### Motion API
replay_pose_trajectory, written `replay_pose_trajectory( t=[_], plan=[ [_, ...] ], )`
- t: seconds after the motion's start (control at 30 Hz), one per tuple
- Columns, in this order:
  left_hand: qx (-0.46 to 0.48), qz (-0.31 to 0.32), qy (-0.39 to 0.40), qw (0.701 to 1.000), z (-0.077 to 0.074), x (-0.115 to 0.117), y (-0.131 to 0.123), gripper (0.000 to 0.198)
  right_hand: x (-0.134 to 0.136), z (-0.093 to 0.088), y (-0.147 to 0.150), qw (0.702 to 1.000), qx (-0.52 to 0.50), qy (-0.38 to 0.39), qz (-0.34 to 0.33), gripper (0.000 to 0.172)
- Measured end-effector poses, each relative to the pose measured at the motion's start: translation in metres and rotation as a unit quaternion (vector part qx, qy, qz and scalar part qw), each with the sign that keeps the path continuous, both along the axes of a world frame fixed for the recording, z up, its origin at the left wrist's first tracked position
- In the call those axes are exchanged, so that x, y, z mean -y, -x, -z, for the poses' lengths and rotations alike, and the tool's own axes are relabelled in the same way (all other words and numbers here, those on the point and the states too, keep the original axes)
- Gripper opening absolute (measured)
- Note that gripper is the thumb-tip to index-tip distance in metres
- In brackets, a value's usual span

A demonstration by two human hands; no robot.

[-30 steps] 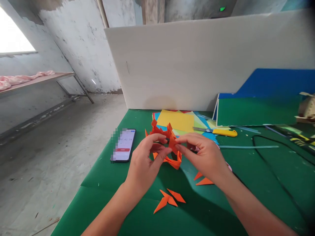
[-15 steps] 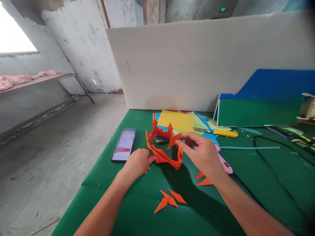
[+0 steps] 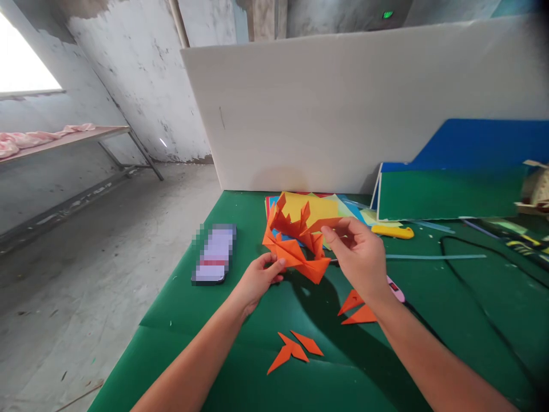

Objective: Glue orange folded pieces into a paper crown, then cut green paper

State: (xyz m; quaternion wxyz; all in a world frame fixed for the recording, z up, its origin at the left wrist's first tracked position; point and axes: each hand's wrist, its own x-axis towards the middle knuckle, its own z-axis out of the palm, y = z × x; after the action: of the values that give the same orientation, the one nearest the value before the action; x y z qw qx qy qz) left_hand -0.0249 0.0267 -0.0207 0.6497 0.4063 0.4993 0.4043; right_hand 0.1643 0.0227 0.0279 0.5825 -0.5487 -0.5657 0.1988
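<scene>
An orange folded-paper ring (image 3: 295, 252) with upright points is raised over the green table. My left hand (image 3: 261, 280) pinches its near left rim between thumb and fingers. My right hand (image 3: 358, 249) pinches a separate-looking orange folded-paper piece (image 3: 323, 224) at the ring's right side; whether the piece touches the ring I cannot tell. Several loose orange paper pieces (image 3: 294, 349) lie on the table in front, and more orange pieces (image 3: 358, 312) lie below my right wrist. A pink corded tool (image 3: 395, 290) is mostly hidden behind my right hand.
A phone (image 3: 217, 252) lies to the left. Behind the ring is a stack of coloured paper (image 3: 334, 206); a yellow-handled knife (image 3: 392, 232) lies to its right. A black cable (image 3: 476, 303) and clear glue stick (image 3: 433, 257) lie right. A white board (image 3: 343, 114) stands behind.
My left hand has moved right and up, raising and tilting the ring. My right hand has moved slightly right with its orange piece, now covering the knife's blade.
</scene>
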Motion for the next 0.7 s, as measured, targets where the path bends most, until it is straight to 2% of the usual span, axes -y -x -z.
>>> replay_pose_trajectory(
  t=[0.13, 0.23, 0.3, 0.47, 0.7],
  plan=[
    [0.175, -0.08, 0.006, 0.981, -0.002, 0.007, -0.012, 0.027, -0.001, -0.003, -0.006, 1.0, -0.014, -0.007, 0.009, 0.019],
    [0.273, -0.179, 0.018, 0.945, -0.001, 0.012, -0.024, 0.029, -0.002, -0.005, -0.009, 1.0, -0.02, -0.011, 0.003, 0.019],
    [0.314, -0.204, 0.034, 0.927, 0.001, 0.015, -0.03, 0.03, -0.003, -0.007, -0.01, 1.0, -0.019, -0.002, -0.007, 0.02],
    [0.335, -0.122, 0.002, 0.934, 0.002, 0.021, -0.034, 0.022, -0.003, -0.007, -0.01, 0.998, -0.018, 0.048, -0.039, 0.023],
    [0.312, -0.079, -0.031, 0.946, -0.001, 0.026, -0.035, 0.037, -0.004, -0.007, -0.009, 0.991, -0.028, 0.089, -0.094, 0.023]
  ],
)
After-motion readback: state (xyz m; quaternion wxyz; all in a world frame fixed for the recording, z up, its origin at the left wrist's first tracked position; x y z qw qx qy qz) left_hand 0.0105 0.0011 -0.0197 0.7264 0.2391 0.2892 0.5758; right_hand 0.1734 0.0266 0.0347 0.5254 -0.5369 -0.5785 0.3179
